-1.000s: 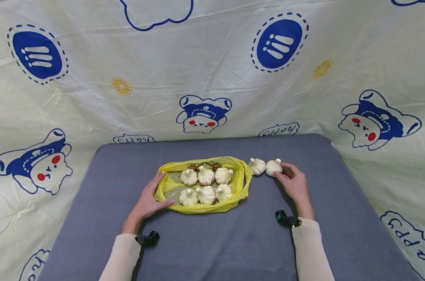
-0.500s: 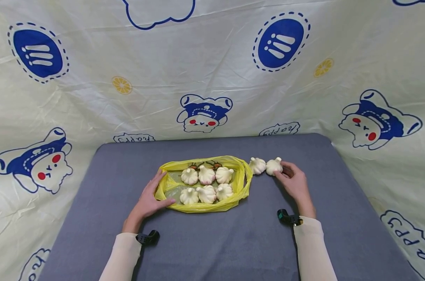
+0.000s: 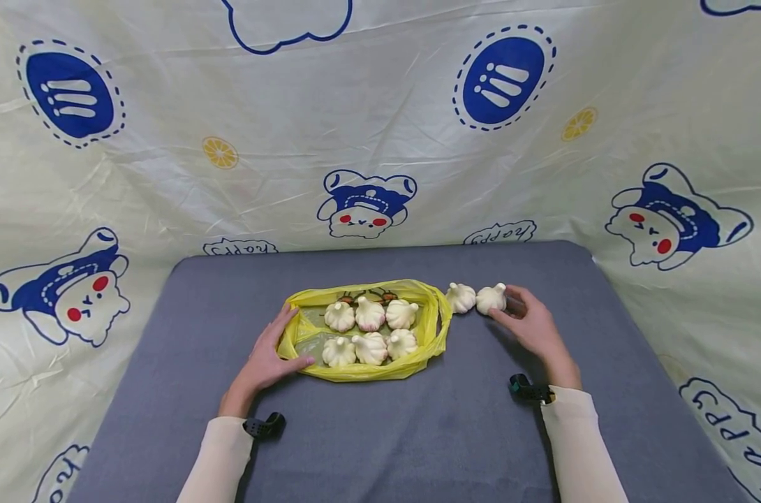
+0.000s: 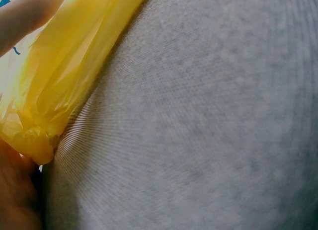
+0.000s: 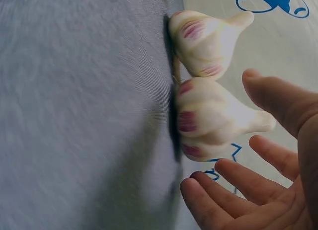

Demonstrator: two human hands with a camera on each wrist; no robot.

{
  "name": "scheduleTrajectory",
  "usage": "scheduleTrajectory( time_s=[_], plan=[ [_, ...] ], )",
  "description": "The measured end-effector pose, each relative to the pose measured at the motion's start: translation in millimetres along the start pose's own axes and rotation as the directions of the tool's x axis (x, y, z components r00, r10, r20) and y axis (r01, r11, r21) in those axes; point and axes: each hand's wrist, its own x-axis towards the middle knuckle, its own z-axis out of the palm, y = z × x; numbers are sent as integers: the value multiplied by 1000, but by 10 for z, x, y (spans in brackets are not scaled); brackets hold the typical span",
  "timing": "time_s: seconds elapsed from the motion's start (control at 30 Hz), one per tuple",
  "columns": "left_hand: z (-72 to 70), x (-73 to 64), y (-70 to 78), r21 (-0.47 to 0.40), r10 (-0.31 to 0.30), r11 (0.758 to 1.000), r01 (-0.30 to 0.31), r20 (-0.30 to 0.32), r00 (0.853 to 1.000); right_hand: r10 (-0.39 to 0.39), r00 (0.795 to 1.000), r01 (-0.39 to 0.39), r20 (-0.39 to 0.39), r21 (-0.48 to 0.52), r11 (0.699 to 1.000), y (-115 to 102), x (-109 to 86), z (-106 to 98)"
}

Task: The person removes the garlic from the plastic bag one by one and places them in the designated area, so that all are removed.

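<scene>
My left hand (image 3: 269,358) holds the left end of a yellow plastic bag (image 3: 363,374), its thumb over the near rim and fingers along the outer side. The bag lies with its mouth spread wide. Inside it, garlic bulbs (image 3: 369,348) sit in two rows of three, stems mostly up. Right of the bag, a garlic bulb (image 3: 461,298) stands beside another bulb (image 3: 491,299). My right hand (image 3: 536,330) is at the outer bulb; the right wrist view has its thumb and fingers spread around that purple-streaked bulb (image 5: 206,121), with gaps to them.
A grey-blue cloth covers the table (image 3: 380,440). A pale printed sheet (image 3: 380,126) hangs behind and at both sides, meeting the table's far edge. Each wrist wears a black band, the left band (image 3: 264,427) and the right band (image 3: 530,390).
My right hand's fingers have parted from the outer garlic bulb, and the forearm has swung slightly right. My left hand, the bag and the bulbs keep their places.
</scene>
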Motion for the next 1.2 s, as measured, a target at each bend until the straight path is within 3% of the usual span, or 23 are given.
scheduleTrajectory(
  time_s=[0.23,0.47,0.7,0.93,1.2],
  plan=[
    [-4,3,-22,9,4,1000,-4,-2,1000,-19,999,22,32,-98,995,-204,-38,-115],
    [-11,5,8,16,-3,1000,3,5,1000,-75,997,76,15,-104,992,-486,-71,-174],
    [-8,5,32,16,-22,1000,22,19,1000,-140,989,145,52,-110,983,-784,-87,-139],
    [-2,-2,39,31,-28,999,27,25,999,-234,962,253,137,-137,958,-1082,-63,2],
    [0,-5,32,42,-26,999,25,28,999,-301,913,348,277,-139,927,-1442,-52,276]
  ],
)
